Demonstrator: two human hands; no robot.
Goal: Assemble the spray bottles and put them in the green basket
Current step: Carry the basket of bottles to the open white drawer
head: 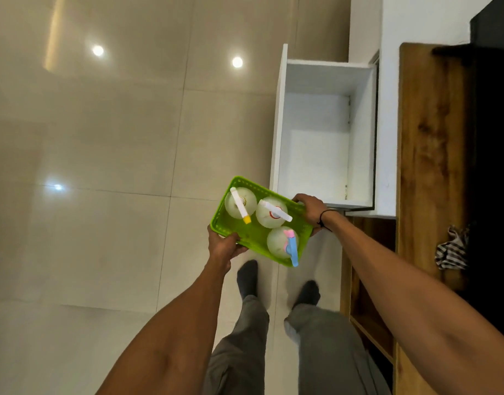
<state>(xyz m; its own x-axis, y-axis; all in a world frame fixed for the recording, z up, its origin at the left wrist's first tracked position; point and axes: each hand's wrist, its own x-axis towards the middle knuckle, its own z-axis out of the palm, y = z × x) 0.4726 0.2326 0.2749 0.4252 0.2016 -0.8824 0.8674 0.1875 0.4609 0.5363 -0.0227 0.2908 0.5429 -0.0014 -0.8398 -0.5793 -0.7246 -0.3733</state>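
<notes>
I hold the green basket point(253, 232) in the air above the floor, in front of my legs. My left hand point(223, 246) grips its near left rim and my right hand point(312, 210) grips its right rim. Three clear round spray bottles stand inside it with their heads on. One has a white head with a yellow nozzle point(240, 206). The second has an all-white head point(273, 212). The third has a blue and pink head point(287, 243).
A white drawer point(319, 138) stands pulled open just beyond the basket, its inside bare. To the right runs a wooden counter point(424, 138) with a striped cloth point(451, 249) on it. Glossy beige floor tiles point(102, 166) spread to the left.
</notes>
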